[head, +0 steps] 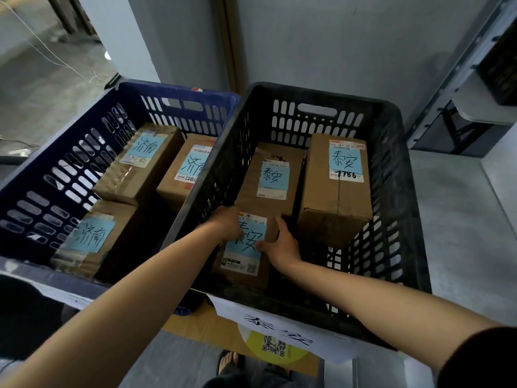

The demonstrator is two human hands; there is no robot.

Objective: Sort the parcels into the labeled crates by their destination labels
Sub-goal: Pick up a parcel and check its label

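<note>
Both hands are in the black crate [391, 169], on the near 泰安 parcel [246, 245], which sits at approx. 7 o'c inside that crate. Left hand [228, 224] lies over the parcel's top-left w/ fingers bent down past the edge. Right hand [281, 246] has its thumb on the blue label & fingers down the right side. So it's a two-handed hold, not let go yet. Can't tell if the parcel rests fully on the crate bottom.

Same crate: middle 泰安 parcel [272, 177] at 12 o'c of the held one, touching it; tall 泰安 parcel [340, 186] at 2 o'c. Paper sign [279, 329] on the crate front seems to read 泰安, so it matches. Blue crate [173, 89] at 9 o'c holds three 济南 parcels [142, 161]; its own sign isn't readable.

Progress: six parcels are in crates & the labels agree as far as legible. No unsorted parcels in view, so prob. near the end. Left to do: release this one.
</note>
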